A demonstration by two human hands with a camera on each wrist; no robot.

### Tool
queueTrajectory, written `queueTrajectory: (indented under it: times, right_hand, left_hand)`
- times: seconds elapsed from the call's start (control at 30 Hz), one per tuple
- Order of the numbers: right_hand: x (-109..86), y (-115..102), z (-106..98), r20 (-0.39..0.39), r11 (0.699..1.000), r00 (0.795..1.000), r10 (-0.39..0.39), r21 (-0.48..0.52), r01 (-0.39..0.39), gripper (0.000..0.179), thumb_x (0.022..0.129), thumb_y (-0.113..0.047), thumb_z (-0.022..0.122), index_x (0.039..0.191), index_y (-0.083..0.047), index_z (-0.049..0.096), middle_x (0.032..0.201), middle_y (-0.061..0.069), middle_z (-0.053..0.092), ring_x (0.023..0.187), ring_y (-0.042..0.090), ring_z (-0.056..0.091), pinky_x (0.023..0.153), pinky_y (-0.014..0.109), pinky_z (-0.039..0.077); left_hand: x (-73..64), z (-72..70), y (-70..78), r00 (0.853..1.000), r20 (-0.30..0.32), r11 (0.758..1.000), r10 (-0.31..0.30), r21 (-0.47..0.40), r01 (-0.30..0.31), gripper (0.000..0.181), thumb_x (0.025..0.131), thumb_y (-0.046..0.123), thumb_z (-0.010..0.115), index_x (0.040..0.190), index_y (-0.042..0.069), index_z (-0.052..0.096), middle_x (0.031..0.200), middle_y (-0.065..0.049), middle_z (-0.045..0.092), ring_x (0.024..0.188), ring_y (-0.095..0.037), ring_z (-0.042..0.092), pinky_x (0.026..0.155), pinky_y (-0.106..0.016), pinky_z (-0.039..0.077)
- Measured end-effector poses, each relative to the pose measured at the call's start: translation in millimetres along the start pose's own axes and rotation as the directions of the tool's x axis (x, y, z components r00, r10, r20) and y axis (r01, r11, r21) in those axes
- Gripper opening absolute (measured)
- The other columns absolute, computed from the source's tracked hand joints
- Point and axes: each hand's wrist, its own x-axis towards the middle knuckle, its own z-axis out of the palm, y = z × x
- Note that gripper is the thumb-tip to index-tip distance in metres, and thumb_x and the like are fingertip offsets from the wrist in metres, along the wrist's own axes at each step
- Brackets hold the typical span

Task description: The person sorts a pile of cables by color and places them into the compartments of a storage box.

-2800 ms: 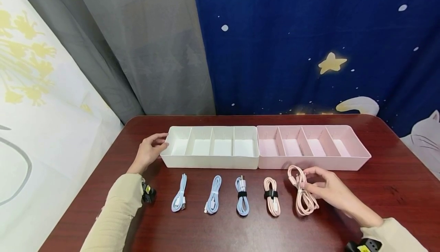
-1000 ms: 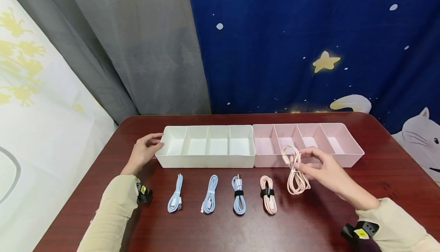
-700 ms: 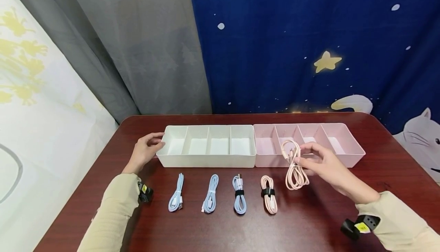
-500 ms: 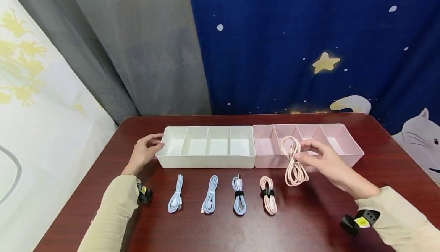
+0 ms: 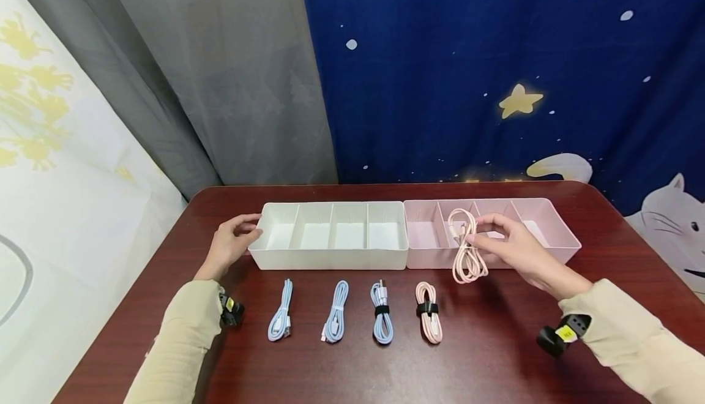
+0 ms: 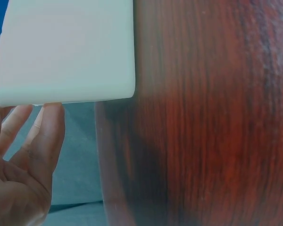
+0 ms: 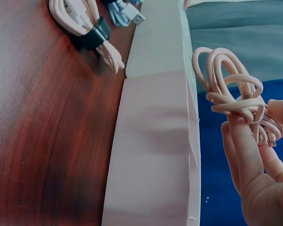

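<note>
My right hand (image 5: 520, 251) pinches a coiled pink charging cable (image 5: 468, 264) between thumb and fingers. It is held up in front of the pink divided box (image 5: 551, 256), overlapping its second compartment from the left in the head view. In the right wrist view the cable's loops (image 7: 221, 70) stand above the box wall (image 7: 151, 155). At the far left, my left hand (image 5: 228, 248) touches the end of the white divided box (image 5: 330, 260). Its fingers (image 6: 49, 132) reach the end wall fairly straight in the left wrist view.
On the brown table (image 5: 352, 373) lies a row of coiled cables: a blue one (image 5: 281, 312) at left, another blue one (image 5: 335, 312), a blue one with a black strap (image 5: 382, 324), and a black-strapped pink cable (image 5: 429, 324). The two boxes stand end to end behind them.
My right hand has lifted the coiled pink cable off the table and carried it up and slightly left, in front of the pink box. The left hand stays at the white box's end.
</note>
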Motion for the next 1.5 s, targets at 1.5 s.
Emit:
queueTrajectory:
  times: [1.5]
  right_hand:
    - [33.9, -67, 7, -0.01, 0.983, 0.99, 0.137, -0.118, -0.137, 0.048, 0.085, -0.019, 0.06, 0.116, 0.011, 0.04, 0.086, -0.002, 0.056, 0.071, 0.006, 0.06, 0.065, 0.026, 0.051]
  left_hand:
    - [-0.9, 1.2, 0.6, 1.0, -0.011, 1.0, -0.003, -0.004, 0.003, 0.038, 0.088, 0.017, 0.055, 0.125, 0.01, 0.051, 0.103, -0.017, 0.053, 0.082, -0.027, 0.053, 0.06, -0.034, 0.052]
